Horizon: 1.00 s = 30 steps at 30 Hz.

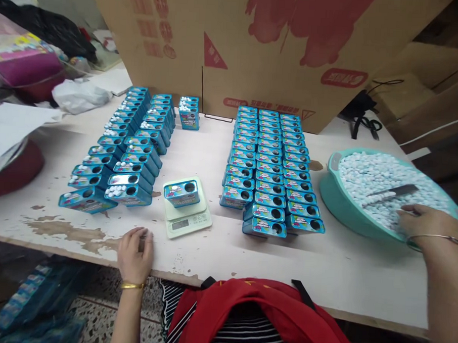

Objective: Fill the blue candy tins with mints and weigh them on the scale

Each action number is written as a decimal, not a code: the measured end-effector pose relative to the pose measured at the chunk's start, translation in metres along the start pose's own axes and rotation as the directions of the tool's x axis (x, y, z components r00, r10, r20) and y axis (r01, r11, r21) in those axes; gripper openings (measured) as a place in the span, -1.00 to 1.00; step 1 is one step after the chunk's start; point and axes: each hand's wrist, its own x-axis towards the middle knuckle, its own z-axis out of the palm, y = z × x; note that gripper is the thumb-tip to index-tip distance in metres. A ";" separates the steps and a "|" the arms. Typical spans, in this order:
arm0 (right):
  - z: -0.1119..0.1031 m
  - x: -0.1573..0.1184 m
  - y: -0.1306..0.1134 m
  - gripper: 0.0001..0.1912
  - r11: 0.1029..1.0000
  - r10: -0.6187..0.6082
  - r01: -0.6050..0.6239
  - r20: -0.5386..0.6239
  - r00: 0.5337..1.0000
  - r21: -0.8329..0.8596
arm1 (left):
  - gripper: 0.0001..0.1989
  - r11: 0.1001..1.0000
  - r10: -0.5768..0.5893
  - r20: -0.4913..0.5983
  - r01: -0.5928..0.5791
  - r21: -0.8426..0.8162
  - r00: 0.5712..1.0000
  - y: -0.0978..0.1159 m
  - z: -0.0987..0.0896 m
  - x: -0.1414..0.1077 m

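My right hand (429,223) is closed around the handle end of a metal scoop (397,193), whose blade lies among small white candies (373,172) in a turquoise basin (336,196). Part of the scoop is hidden by the candies and my fingers. At the table's front edge rests my left hand (135,253), fingers loosely curled and apart, with nothing seen in it. Just beyond it sits a pale kitchen scale (188,224). One blue candy tin (186,197) stands on the scale, its round hole showing and a white candy on top.
Rows of blue tins (268,198) stand centre-right. More tins (131,192) at left have white candies on their tops, and a small group (189,120) stands behind. A large cardboard box (234,50) walls off the back. Scissors (367,127) lie at the back right.
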 end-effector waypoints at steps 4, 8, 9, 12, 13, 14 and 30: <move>-0.011 -0.005 -0.007 -0.65 0.898 0.438 -0.433 -0.061 0.897 0.075 | -0.81 1.000 -0.001 -0.018 0.001 -0.005 1.000 0.000 0.001 0.000; -0.011 -0.019 -0.052 -0.64 0.757 0.449 -0.362 -0.030 0.893 0.544 | -0.81 1.000 -0.016 -0.003 0.016 -0.012 1.000 0.001 0.000 0.000; -0.010 -0.026 -0.072 -0.65 0.709 0.380 -0.281 -0.014 0.925 0.647 | -0.81 1.000 -0.018 0.000 0.018 -0.012 1.000 0.002 0.000 0.000; -0.006 -0.058 -0.151 -0.70 0.660 0.012 -0.121 0.150 0.989 0.742 | -0.82 1.000 -0.011 -0.007 0.011 -0.014 1.000 0.002 -0.001 0.001; -0.003 -0.071 -0.181 -0.72 0.667 -0.140 -0.082 0.232 0.963 0.741 | -0.82 1.000 -0.007 -0.011 0.007 -0.015 1.000 0.001 -0.001 0.001; 0.001 -0.085 -0.211 -0.74 0.664 -0.285 -0.044 0.307 0.908 0.747 | -0.82 1.000 -0.005 -0.013 0.005 -0.017 1.000 0.001 -0.001 0.001; 0.075 -0.173 -0.383 -0.81 0.461 -0.874 0.684 0.421 0.242 0.565 | -0.83 0.998 -0.042 -0.002 0.042 -0.041 0.999 -0.001 0.000 -0.005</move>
